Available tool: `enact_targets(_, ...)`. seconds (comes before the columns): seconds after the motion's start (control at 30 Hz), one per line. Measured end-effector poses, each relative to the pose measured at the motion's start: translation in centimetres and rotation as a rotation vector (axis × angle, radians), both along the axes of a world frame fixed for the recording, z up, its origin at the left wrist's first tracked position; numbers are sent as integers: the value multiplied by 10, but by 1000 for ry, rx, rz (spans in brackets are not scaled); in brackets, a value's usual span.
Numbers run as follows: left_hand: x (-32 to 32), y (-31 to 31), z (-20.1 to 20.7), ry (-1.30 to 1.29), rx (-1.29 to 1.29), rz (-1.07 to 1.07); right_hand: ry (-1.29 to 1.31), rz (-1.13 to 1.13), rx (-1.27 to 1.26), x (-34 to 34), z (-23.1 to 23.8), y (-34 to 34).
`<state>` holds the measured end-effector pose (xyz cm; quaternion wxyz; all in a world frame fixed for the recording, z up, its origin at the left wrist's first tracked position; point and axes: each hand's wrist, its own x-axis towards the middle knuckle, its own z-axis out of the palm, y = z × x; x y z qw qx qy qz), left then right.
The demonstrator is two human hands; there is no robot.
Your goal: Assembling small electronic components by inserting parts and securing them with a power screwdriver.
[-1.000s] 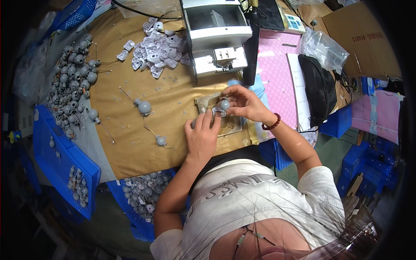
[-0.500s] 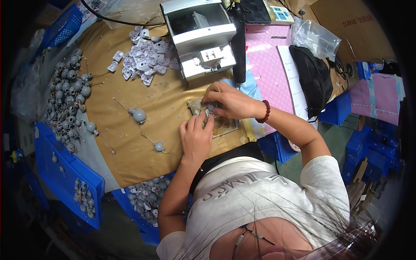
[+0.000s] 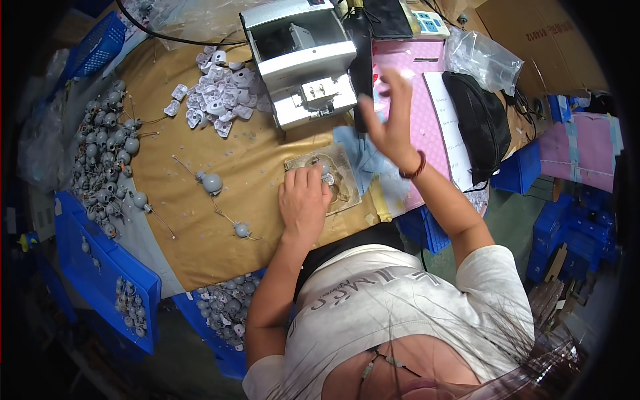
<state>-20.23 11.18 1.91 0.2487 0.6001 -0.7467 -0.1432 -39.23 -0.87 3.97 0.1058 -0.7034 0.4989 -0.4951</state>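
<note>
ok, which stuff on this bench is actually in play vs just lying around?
In play:
left hand pressing on the small work plate
right hand, open, raised near the grey machine

Lying about:
two loose grey bulbs with wires
pile of pale shells
black pouch
blue bins

My left hand (image 3: 303, 203) lies flat on the small work plate (image 3: 341, 175), so that spot is taken. To its left the brown tabletop (image 3: 260, 160) is open, broken only by two wired bulbs (image 3: 212, 181) lying apart. Farther left a heap of bulbs (image 3: 107, 157) blocks the edge. Ahead, the grey machine (image 3: 303, 60) and the pile of white shells (image 3: 217, 103) close off the back. My right hand (image 3: 390, 120) is raised over the pink sheet (image 3: 417, 100), with the black bag (image 3: 480, 123) just beside it.
</note>
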Motion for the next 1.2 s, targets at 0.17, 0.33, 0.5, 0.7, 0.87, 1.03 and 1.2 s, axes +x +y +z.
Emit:
enact_targets(0.17, -1, 1, 1, 35, -16, 6, -551, 185, 730, -19, -26, -58)
enact_targets(0.33, -1, 2, -1, 76, -24, 29, -427, 74, 218, -1, 25, -30)
enact_targets(0.5, 0, 5, -1, 106, 16, 35, -543, 482, 7, 29, 98, -31)
enact_targets(0.7, -1, 5, -2, 78, -16, 63, -585, 452, 191, 66, 104, -60)
enact_targets(0.87, 0, 4, 1, 80, -12, 65, -415, 413, 364, 73, 88, -73)
enact_targets(1.03, 1, 4, -6, 115, -3, 67, -439, 500, 508, 63, 91, -15)
enact_targets(1.2, 2, 4, -4, 130, -6, 75, -420, 597, 492, 55, 77, 28)
